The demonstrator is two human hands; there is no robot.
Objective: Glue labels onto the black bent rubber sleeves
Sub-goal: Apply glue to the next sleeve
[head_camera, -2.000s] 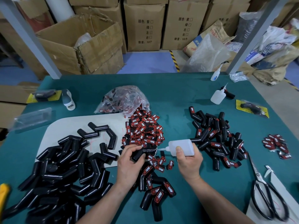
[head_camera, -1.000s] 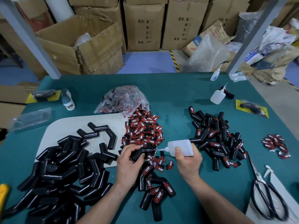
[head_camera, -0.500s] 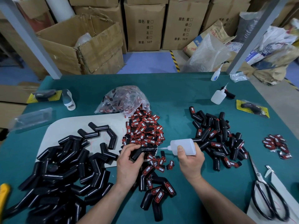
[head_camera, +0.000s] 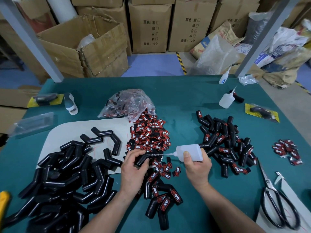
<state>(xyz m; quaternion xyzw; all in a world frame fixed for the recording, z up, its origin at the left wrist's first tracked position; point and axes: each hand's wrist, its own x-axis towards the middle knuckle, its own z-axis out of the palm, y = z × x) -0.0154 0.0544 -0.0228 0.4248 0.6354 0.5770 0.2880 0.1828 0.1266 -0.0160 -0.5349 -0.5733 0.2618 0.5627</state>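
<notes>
Glue nozzle aimed at held sleeve, centre of frame.
Left hand (head_camera: 134, 169) has its fingers curled round one black bent rubber sleeve (head_camera: 146, 157), just below the heap of red-and-black rectangular labels (head_camera: 149, 135). Right hand (head_camera: 196, 167) grips a translucent white plastic glue bottle (head_camera: 189, 152) held sideways, nozzle pointing left at the sleeve's end; can't tell if it touches. Unlabelled sleeve pile (head_camera: 58, 182) lower left, labelled sleeve pile (head_camera: 225, 145) centre right, both on the green table (head_camera: 176, 101). Steel scissors (head_camera: 276, 204) lower right.
</notes>
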